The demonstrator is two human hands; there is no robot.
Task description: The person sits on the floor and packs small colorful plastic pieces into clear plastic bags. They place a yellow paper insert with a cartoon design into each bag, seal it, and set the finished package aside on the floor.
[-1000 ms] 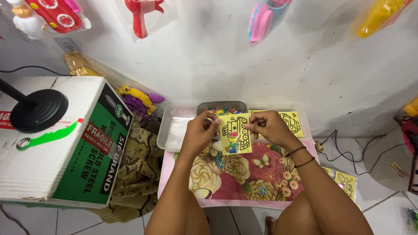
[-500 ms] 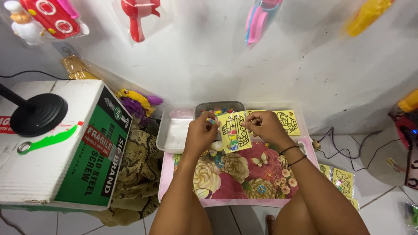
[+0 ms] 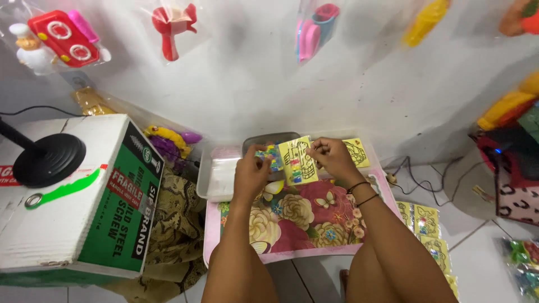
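Note:
My right hand (image 3: 331, 159) pinches the top right edge of a yellow picture card (image 3: 298, 161) with black line art and small coloured patches. My left hand (image 3: 251, 173) holds the card's left side, where small coloured packets (image 3: 272, 157) show between the fingers. Both hands hover over a small pink table with a floral top (image 3: 303, 216). Another yellow card (image 3: 358, 152) lies flat just behind my right hand. Black bands circle my right wrist.
A white tray (image 3: 216, 178) and a grey tray (image 3: 264, 143) sit at the table's back. A large green and white cardboard box (image 3: 78, 196) with a black lamp base (image 3: 48, 160) stands left. More yellow cards (image 3: 429, 227) lie on the floor right. Bagged toys hang on the wall.
The card and both hands have shifted slightly up and away, toward the trays; the grip on the card looks the same.

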